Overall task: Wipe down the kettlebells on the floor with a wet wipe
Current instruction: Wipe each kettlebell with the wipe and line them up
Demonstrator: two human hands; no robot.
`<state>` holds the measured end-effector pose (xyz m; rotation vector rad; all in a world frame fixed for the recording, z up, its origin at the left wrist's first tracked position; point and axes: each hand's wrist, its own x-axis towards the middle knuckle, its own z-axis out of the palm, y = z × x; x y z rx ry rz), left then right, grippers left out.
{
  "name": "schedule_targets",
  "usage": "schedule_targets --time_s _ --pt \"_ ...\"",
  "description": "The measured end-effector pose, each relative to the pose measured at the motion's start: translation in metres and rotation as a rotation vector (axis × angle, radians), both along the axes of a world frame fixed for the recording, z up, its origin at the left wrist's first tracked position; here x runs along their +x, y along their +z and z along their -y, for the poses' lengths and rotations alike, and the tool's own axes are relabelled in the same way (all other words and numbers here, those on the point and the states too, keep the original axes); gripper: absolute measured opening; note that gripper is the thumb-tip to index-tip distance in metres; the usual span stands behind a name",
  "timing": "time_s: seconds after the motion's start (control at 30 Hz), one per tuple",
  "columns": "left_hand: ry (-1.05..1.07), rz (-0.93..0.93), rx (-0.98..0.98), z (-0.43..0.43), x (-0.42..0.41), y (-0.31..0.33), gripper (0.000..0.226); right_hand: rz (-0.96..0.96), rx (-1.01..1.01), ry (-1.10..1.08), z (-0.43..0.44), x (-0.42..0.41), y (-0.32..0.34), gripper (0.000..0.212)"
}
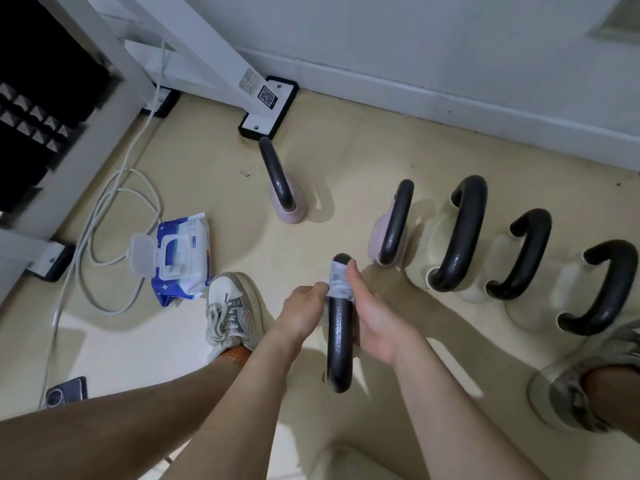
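Right below me stands a kettlebell with a black handle (pixel 340 344) and a pale body mostly hidden under my arms. A white wet wipe (pixel 340 279) is wrapped around the far end of that handle. My right hand (pixel 375 318) presses the wipe around the handle, thumb stretched along it. My left hand (pixel 304 306) pinches the wipe's left edge. Several more kettlebells stand on the floor: a pink one (pixel 289 211) farther back, another pink one (pixel 381 237), and three cream ones (pixel 420 271) (pixel 474 289) (pixel 533 313) in a row to the right.
An open blue pack of wet wipes (pixel 183 254) lies at left beside a coiled white cable (pixel 104 216). A phone (pixel 66 391) lies at lower left. My shoes (pixel 232 310) (pixel 568 389) flank the kettlebell. White frame legs (pixel 263 109) and a wall skirting (pixel 450 105) bound the back.
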<state>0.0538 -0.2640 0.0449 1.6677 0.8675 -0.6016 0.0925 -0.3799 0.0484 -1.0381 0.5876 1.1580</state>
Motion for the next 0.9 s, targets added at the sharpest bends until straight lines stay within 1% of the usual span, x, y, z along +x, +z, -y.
schedule_targets --time_s 0.07,0.13,0.17,0.2,0.23,0.27,0.3,0.33,0.4,0.43,0.47,0.5,0.53,0.57,0.6,0.63,0.67,0.7,0.73,0.77,0.8,0.83,0.9 --pt "0.059 -0.005 -0.052 0.001 -0.002 0.0 0.026 -0.116 0.026 -0.081 0.003 -0.003 0.003 0.071" --pt "0.15 -0.008 -0.188 0.002 -0.003 0.001 0.027 -0.173 0.033 -0.163 0.008 -0.007 0.006 0.074" --pt "0.199 -0.022 -0.254 0.004 -0.004 0.002 0.028 -0.163 0.02 -0.182 0.012 -0.009 0.006 0.069" --pt "0.238 -0.038 -0.311 0.006 -0.005 0.001 0.028 -0.138 -0.022 -0.197 0.016 -0.012 0.006 0.059" --pt "0.275 -0.057 -0.373 0.008 -0.006 0.001 0.028 -0.104 -0.038 -0.203 0.021 -0.015 0.006 0.045" --pt "0.315 -0.066 -0.425 0.01 -0.007 0.0 0.027 -0.048 -0.097 -0.199 0.025 -0.015 0.007 0.032" --pt "0.364 -0.076 -0.501 0.013 -0.006 0.001 0.027 0.017 -0.172 -0.187 0.028 -0.015 0.008 0.022" --pt "0.437 -0.092 -0.591 0.016 -0.006 0.001 0.028 0.098 -0.275 -0.141 0.03 -0.014 0.007 0.024" --pt "0.551 -0.124 -0.753 0.023 -0.005 -0.001 0.032 0.295 -0.53 0.027 0.034 -0.01 0.004 0.041" --pt "0.582 -0.133 -0.808 0.025 -0.004 -0.003 0.033 0.354 -0.621 0.124 0.035 -0.01 0.003 0.049" --pt "0.592 -0.138 -0.854 0.027 -0.004 -0.003 0.034 0.348 -0.616 0.183 0.039 -0.01 0.002 0.054" --pt "0.596 -0.152 -0.869 0.026 -0.003 -0.003 0.033 0.249 -0.484 0.161 0.042 -0.011 0.003 0.053" --pt "0.6 -0.164 -0.875 0.026 -0.004 -0.003 0.031 0.098 -0.283 0.102 0.044 -0.012 0.004 0.046" --pt "0.599 -0.168 -0.862 0.025 -0.004 -0.002 0.028 0.009 -0.136 0.018 0.044 -0.015 0.009 0.039" --pt "0.597 -0.158 -0.841 0.024 -0.005 -0.003 0.026 0.004 -0.067 -0.079 0.043 -0.017 0.008 0.033" --pt "0.588 -0.137 -0.805 0.022 -0.005 -0.002 0.022 0.047 -0.07 -0.192 0.041 -0.017 0.008 0.027" --pt "0.592 -0.119 -0.749 0.022 -0.005 0.0 0.017 0.114 -0.142 -0.31 0.036 -0.016 0.007 0.022" --pt "0.566 -0.083 -0.673 0.02 -0.005 -0.001 0.015 0.176 -0.22 -0.423 0.03 -0.015 0.008 0.017" --pt "0.505 -0.046 -0.549 0.019 -0.006 -0.001 0.017 0.261 -0.294 -0.487 0.026 -0.011 0.01 0.016" --pt "0.426 -0.003 -0.387 0.017 -0.006 0.002 0.022 0.365 -0.359 -0.513 0.022 -0.007 0.013 0.018" --pt "0.373 0.054 -0.271 0.017 -0.007 0.006 0.029 0.481 -0.418 -0.502 0.018 -0.005 0.014 0.022" --pt "0.353 0.094 -0.235 0.016 -0.007 0.01 0.034 0.583 -0.467 -0.475 0.015 -0.006 0.017 0.028" --pt "0.32 0.157 -0.243 0.018 -0.006 0.02 0.04 0.752 -0.51 -0.35 0.005 -0.017 0.029 0.035"
